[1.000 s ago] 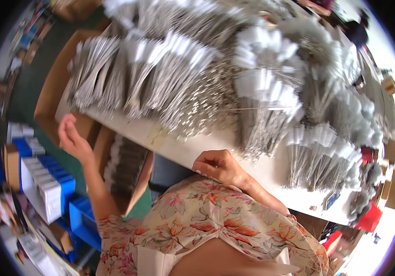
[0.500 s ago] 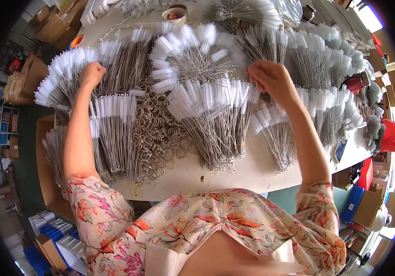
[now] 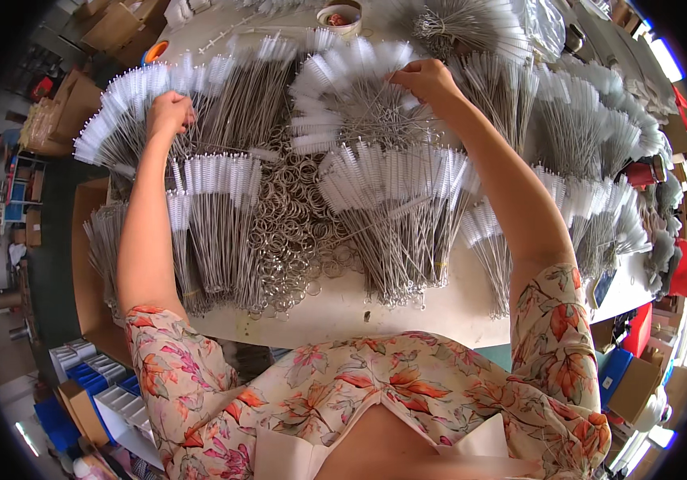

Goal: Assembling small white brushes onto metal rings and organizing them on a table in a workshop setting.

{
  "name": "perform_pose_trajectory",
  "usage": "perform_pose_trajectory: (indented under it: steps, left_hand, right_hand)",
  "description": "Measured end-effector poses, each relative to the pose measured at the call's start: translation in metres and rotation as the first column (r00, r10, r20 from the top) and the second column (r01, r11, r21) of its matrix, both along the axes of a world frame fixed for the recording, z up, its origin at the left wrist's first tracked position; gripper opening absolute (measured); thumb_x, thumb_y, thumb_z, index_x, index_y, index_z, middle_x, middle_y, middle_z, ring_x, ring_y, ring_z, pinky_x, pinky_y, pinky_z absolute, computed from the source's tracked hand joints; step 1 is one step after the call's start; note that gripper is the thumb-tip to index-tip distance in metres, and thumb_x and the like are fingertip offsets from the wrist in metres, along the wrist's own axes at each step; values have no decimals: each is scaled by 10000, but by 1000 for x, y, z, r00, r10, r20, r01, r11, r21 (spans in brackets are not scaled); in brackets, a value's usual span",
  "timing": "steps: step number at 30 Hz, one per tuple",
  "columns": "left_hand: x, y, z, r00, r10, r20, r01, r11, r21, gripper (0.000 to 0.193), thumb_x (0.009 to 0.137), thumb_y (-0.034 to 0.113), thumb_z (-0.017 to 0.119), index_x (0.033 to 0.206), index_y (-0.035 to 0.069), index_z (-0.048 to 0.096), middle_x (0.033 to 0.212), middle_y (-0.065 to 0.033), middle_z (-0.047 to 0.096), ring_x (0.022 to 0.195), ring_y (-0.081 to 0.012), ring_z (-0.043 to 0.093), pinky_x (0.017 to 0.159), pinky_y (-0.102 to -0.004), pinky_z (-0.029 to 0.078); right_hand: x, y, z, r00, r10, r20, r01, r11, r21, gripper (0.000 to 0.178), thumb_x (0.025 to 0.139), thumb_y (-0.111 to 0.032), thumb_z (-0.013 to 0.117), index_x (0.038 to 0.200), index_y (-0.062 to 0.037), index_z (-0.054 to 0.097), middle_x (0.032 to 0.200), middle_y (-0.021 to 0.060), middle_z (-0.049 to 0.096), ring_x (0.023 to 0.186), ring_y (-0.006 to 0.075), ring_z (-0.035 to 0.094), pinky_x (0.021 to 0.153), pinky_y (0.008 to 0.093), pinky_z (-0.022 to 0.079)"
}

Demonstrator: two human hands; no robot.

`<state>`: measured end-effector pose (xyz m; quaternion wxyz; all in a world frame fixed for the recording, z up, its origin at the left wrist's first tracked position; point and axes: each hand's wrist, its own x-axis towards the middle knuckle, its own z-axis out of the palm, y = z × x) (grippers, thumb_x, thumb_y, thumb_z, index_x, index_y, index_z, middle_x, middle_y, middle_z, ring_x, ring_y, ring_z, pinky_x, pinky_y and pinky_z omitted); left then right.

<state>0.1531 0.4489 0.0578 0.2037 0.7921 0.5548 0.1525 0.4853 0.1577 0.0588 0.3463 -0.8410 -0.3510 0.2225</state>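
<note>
The white brushes [image 3: 139, 92] lie in big bunches all over the table [image 3: 335, 320]. The left hand [image 3: 171, 114] is in the bunch at the far left, with its fingers curled in; I cannot tell if it has hold of a brush. The right hand [image 3: 430, 82] is at the fanned-out bunch in the middle, with its fingers bent; I cannot tell if it grips one. More bunches stand in the way, between the person and both hands, with a heap of metal rings [image 3: 279, 220] between them. At the back, a tub [image 3: 349, 30] has something red in it, near a clear bag [image 3: 545, 32]. An orange roll [image 3: 154, 53] sits at the back left. Beside the table is a brown box [image 3: 87, 280]. Low on the left are blue and white bins [image 3: 137, 436]; what is in them is too small to tell.
</note>
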Motion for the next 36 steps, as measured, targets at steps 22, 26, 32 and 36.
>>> perform_pose_trajectory:
  steps: [22,26,32,36]
  left_hand:
    - [61,-40,-14,897,-442,-3,441,897,-22,168,790,175,611,769,10,629,694,-81,660,645,-157,622,633,-286,461]
    - [57,-43,10,927,-367,72,358,927,115,175,812,190,615,796,16,618,706,-63,663,672,-139,622,655,-268,461]
    - [42,-59,43,810,-419,411,350,907,236,181,866,191,597,842,13,580,748,-29,629,656,-97,565,666,-233,436]
    - [46,-125,78,751,-262,606,322,947,10,198,903,183,544,921,-10,588,742,15,542,589,-43,443,546,-190,367]
  right_hand:
    - [93,-153,39,899,-102,425,14,978,206,250,736,-358,672,878,-153,695,771,79,660,691,194,630,665,326,504]
    - [66,-125,41,889,-3,458,99,977,-186,236,693,-354,658,850,-181,687,822,63,664,788,249,637,714,372,504]
    - [72,-115,29,829,38,558,102,971,-217,245,672,-352,657,800,-144,677,766,66,655,743,253,630,681,372,500]
    - [84,-127,31,899,-32,436,97,987,-128,201,715,-331,605,822,-177,677,810,102,655,803,294,626,708,389,499]
